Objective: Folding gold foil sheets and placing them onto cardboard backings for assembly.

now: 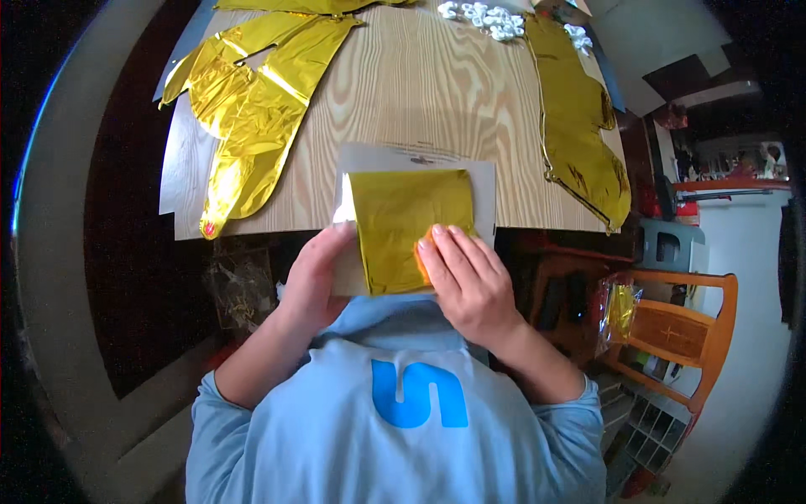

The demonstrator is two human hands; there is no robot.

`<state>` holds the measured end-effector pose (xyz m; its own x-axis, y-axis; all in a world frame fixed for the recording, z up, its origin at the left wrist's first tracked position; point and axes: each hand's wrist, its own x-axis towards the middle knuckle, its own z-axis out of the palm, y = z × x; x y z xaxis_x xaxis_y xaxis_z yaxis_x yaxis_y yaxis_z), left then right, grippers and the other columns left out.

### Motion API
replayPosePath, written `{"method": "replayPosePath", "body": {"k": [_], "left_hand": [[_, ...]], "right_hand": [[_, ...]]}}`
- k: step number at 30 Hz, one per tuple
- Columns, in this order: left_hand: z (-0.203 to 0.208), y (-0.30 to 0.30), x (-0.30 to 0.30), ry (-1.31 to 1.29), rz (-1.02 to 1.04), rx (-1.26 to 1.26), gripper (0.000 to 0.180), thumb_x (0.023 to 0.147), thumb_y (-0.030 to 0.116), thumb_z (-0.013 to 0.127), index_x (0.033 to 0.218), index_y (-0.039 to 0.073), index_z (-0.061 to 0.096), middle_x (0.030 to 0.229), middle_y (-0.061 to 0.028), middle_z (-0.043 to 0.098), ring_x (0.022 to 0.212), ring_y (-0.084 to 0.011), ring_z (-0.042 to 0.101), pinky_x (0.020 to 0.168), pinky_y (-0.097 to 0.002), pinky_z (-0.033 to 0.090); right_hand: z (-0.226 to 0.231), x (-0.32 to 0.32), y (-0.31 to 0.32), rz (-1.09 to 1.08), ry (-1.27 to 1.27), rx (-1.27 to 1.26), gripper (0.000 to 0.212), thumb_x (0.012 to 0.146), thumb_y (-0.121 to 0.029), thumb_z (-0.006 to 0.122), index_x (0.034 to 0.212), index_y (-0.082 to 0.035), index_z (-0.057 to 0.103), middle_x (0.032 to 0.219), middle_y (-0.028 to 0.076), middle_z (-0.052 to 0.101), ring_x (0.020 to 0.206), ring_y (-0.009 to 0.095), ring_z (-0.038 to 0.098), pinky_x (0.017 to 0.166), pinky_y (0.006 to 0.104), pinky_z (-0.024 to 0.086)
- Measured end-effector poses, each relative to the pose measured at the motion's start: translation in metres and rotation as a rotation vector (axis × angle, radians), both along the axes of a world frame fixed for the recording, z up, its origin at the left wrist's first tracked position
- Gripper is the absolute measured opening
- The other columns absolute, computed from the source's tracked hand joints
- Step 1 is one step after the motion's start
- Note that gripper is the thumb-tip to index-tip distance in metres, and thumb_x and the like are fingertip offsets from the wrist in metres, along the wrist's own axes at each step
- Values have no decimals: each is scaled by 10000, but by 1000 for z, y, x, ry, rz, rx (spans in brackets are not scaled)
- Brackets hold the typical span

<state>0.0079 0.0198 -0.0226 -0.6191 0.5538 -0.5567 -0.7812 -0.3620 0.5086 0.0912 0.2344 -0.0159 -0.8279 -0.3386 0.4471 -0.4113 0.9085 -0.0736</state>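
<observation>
A flat, folded piece of gold foil (403, 206) lies on a pale, see-through plastic bag or sheet (484, 189) at the table's near edge. My left hand (312, 273) grips the left side of the plastic, its thumb by the foil and its other fingers hidden underneath. Over the foil's lower right rests my right hand (474, 290), fingers held together. A small orange piece (422, 262) shows from under those fingers, pressed against the foil; its kind is hidden.
Flat gold foil balloons lie on the wooden table (411, 101), one on the left (260, 109) and another on the right (579, 118). Small white pieces (495, 21) are heaped at the far edge. A wooden chair (672, 336) stands at right, with a clear packet of gold foil (620, 311) beside it.
</observation>
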Motion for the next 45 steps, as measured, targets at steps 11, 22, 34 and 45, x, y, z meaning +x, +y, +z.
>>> {"method": "replayPosePath", "body": {"k": [11, 22, 34, 45], "left_hand": [[-38, 21, 35, 239, 220, 264, 324, 1050, 270, 444, 1282, 77, 562, 1242, -102, 646, 1218, -239, 583, 998, -401, 492], [-56, 30, 36, 290, 262, 134, 243, 943, 57, 614, 1169, -35, 621, 1134, -121, 672, 1015, -216, 669, 856, -334, 549], [-59, 47, 41, 332, 165, 56, 218, 952, 56, 642, 1139, -54, 667, 1099, -116, 702, 972, -168, 668, 885, -321, 552], [-59, 43, 41, 394, 157, 5, 230, 970, 47, 619, 1148, -99, 630, 1075, -164, 698, 970, -199, 681, 898, -332, 561]], "right_hand": [[16, -10, 8, 65, -255, -232, 456, 824, -177, 682, 1245, -11, 627, 1205, 213, 656, 1094, 362, 642, 948, 443, 510], [11, 10, -18, 89, 166, 150, 354, 875, -114, 623, 1202, 14, 663, 1127, 141, 633, 853, 229, 541, 748, 352, 470], [-14, -20, -16, 8, 166, 258, 358, 843, -105, 620, 1149, 77, 664, 945, 136, 593, 742, 228, 527, 638, 337, 451], [-19, -35, -18, -34, 152, 27, 323, 789, -142, 612, 1045, 48, 664, 894, 115, 589, 748, 243, 557, 678, 359, 499]]}}
